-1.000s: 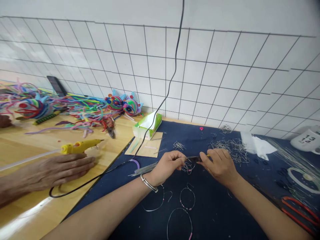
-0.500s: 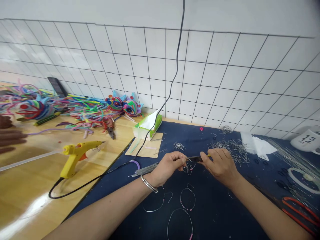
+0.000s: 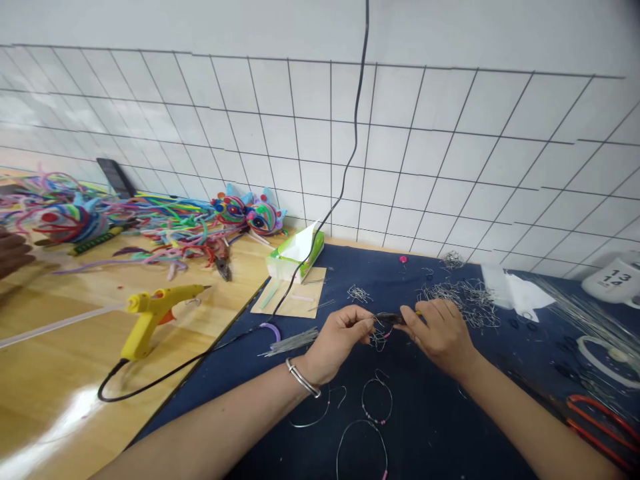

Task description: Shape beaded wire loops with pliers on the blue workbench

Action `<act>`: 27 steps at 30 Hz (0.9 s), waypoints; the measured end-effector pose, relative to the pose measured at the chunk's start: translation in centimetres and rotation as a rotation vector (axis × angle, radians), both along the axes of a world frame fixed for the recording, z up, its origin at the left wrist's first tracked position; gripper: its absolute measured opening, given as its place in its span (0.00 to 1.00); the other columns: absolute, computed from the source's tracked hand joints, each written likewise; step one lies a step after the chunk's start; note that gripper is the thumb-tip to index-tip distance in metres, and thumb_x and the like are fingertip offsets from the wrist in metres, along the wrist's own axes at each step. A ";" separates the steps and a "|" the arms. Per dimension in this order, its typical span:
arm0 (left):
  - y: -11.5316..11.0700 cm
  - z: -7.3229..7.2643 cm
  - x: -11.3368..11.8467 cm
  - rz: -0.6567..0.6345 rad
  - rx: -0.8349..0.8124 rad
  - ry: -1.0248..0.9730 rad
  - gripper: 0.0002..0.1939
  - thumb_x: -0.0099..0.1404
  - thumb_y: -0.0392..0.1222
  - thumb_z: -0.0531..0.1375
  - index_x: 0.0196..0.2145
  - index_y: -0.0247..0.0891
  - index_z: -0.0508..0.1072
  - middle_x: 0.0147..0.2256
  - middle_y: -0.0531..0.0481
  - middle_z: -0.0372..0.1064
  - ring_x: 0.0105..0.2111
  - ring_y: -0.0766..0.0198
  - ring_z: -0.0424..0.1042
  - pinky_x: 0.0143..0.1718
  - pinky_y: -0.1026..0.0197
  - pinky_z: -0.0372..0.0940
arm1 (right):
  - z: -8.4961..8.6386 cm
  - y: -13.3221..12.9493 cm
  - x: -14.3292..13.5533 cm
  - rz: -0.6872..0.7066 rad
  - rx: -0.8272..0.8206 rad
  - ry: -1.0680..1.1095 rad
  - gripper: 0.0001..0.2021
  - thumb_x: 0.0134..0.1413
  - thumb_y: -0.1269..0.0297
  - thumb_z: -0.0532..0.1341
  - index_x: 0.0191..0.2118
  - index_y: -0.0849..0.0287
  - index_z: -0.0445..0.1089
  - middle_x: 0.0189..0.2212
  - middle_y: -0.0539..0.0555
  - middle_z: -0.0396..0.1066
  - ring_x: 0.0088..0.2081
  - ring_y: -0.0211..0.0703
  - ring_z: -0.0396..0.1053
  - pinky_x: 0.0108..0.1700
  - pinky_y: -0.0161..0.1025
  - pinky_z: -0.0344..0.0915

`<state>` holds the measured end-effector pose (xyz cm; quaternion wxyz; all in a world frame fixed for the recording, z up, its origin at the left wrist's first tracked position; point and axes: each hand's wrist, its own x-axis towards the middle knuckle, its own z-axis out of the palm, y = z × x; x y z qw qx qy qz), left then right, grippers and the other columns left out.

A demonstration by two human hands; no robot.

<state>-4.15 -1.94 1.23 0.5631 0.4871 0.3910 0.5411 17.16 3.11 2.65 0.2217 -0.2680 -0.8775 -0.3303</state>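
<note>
My right hand (image 3: 440, 330) is wrapped round a pair of pliers (image 3: 387, 319) with dark jaws and a bit of yellow handle showing. The jaws point left and meet the fingertips of my left hand (image 3: 347, 333). That hand is pinched on a thin wire, mostly hidden by the fingers. Just below the jaws lies a small tangle of wire (image 3: 379, 341) with a pink bead. Nearer to me, wire loops (image 3: 377, 400) with small pink beads rest on the dark blue cloth (image 3: 425, 427).
A yellow glue gun (image 3: 155, 313) with its black cord lies on the wooden table at left. Behind are a tissue box (image 3: 296, 257) and colourful pipe cleaners (image 3: 185, 223). Bent wire pieces (image 3: 460, 300), red-handled scissors (image 3: 600, 427) and a white mug (image 3: 613, 280) are at right. Another person's hand (image 3: 13, 252) shows far left.
The pliers have turned slightly at my left fingertips; both my hands stay nearly in place. The other person's hand at far left has drawn back toward the edge.
</note>
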 end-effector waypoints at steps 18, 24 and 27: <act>-0.1 0.7 -0.3 -0.062 -0.042 -0.044 0.08 0.59 0.42 0.57 0.29 0.32 0.69 0.26 0.50 0.65 0.24 0.70 0.61 0.28 0.66 0.57 | 0.2 0.2 -0.1 0.023 -0.004 0.033 0.14 0.52 0.58 0.59 0.43 0.57 0.67 0.33 0.57 0.65 0.38 0.46 0.59 0.42 0.44 0.53; -0.1 0.9 -0.4 -0.105 -0.062 -0.076 0.08 0.59 0.41 0.57 0.29 0.32 0.69 0.26 0.50 0.66 0.23 0.71 0.61 0.27 0.66 0.57 | 0.2 0.3 0.2 0.034 0.041 0.017 0.15 0.50 0.58 0.60 0.44 0.56 0.67 0.33 0.57 0.66 0.39 0.47 0.60 0.42 0.45 0.53; 0.0 0.9 -0.5 -0.094 -0.073 -0.053 0.08 0.59 0.41 0.57 0.28 0.32 0.69 0.25 0.50 0.65 0.23 0.71 0.61 0.26 0.67 0.56 | 0.3 0.4 0.4 0.035 0.056 -0.013 0.15 0.50 0.59 0.60 0.45 0.56 0.66 0.34 0.57 0.66 0.39 0.46 0.60 0.42 0.45 0.53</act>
